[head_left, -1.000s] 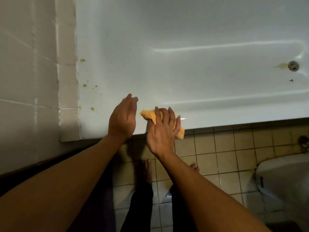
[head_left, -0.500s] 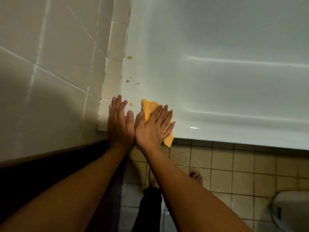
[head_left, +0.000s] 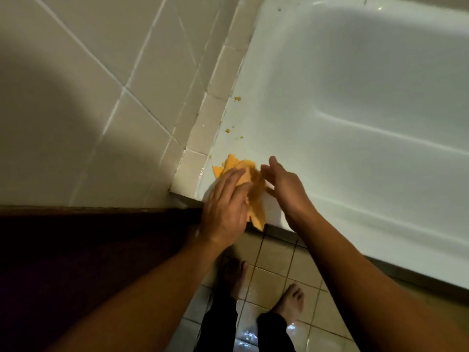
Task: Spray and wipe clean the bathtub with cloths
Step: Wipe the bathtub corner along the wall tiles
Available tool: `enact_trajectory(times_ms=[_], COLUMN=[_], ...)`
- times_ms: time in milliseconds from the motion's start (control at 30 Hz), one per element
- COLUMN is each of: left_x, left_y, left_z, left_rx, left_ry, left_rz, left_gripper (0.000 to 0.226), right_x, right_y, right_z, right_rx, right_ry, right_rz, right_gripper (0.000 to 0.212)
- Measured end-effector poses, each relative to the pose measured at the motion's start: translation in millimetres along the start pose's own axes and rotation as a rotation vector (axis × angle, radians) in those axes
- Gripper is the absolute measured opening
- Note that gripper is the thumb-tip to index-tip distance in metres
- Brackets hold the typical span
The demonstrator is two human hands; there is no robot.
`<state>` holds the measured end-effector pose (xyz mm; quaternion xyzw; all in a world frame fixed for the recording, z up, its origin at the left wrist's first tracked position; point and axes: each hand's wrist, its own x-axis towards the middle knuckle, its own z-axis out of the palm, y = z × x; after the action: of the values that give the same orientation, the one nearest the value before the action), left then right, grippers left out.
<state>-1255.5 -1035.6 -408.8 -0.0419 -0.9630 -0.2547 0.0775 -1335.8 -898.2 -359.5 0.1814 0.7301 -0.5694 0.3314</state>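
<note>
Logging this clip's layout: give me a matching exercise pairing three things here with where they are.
1. crumpled orange cloth
2. small orange crumbs
3. bare feet

A. on the beige floor tiles
B. under the left hand, at the white bathtub corner
C. scattered on the bathtub rim beside the wall tiles

Pairs: 1-B, 2-C, 3-A.

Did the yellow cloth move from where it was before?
Yes. The yellow cloth slid left along the bathtub rim and now lies right beside the tile edging at the tub's corner.
</note>
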Motion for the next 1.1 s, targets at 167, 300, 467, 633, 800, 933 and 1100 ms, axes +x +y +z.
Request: enact_trajectory(times_ms=[167, 300, 467, 633, 800, 933, 1100], left_x=[12, 11, 5, 18, 28, 48, 51], left_y=[16, 7, 8, 8, -6, -15, -19], left_z=[26, 27, 29, 31, 33, 32, 35], left_rx=[0.109, 0.342, 0.406, 0.406, 0.416, 0.433, 0.426], left_ry=[-0.217, -0.285, -0.253, -0.195, -0.098, -0.093, -0.107], left_rz=[0.016, 0.007, -0.180, -0.316, -0.370, -0.366, -0.338], left_gripper=[0.055, 0.063, 0.075, 0.076, 0.071, 0.071, 0.073], right_x=[2, 14, 13, 16, 15, 17, 15], right_y=[22, 45, 59, 59, 59, 59, 61], right_z=[-33, -20, -12, -8, -11, -10, -9], right_rx=[-0.320, -0.696, -1.037, -1.090, -1.107, -1.108, -1.114], right_ry=[0.283, 0.183, 0.112, 0.108, 0.093, 0.098, 0.096], right_rz=[-0.137, -0.404, -0.443, -0.391, -0.366, -0.364, -0.343], right_gripper=[0.043, 0.048, 0.058, 0.061, 0.061, 0.060, 0.060])
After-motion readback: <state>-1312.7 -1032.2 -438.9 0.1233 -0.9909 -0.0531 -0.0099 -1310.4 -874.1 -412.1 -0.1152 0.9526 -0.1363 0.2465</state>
